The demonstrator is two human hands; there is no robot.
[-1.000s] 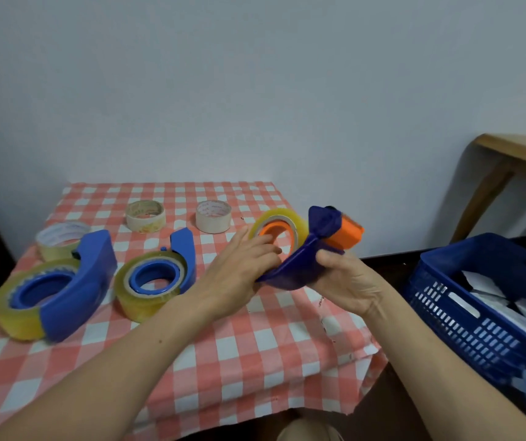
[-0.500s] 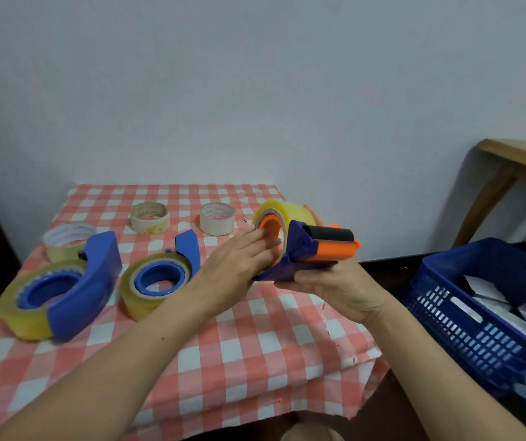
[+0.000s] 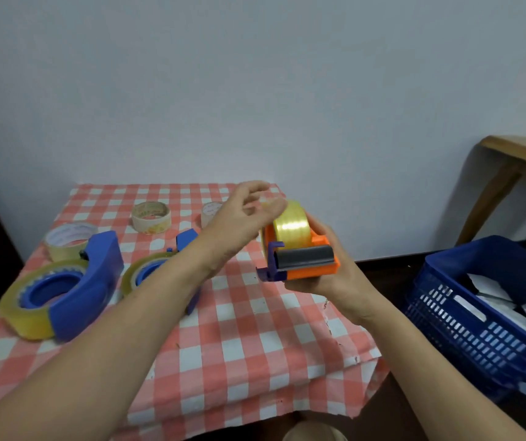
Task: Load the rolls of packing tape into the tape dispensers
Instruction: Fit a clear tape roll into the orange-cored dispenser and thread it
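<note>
threading the tape roll (image 3: 291, 225) on my dispenser (image 3: 306, 265)
right hand (image 3: 328, 275) grips it; left hand (image 3: 242, 214) hovers loose above, must find the tape's end next.

Soft even indoor light, dim corners. Faint shadows on wall (image 3: 255, 90). Glare on yellow tape roll (image 3: 291, 225); left hand (image 3: 239, 219) motion-blurred at fingertips. Wide-angle bending at edges.
</note>
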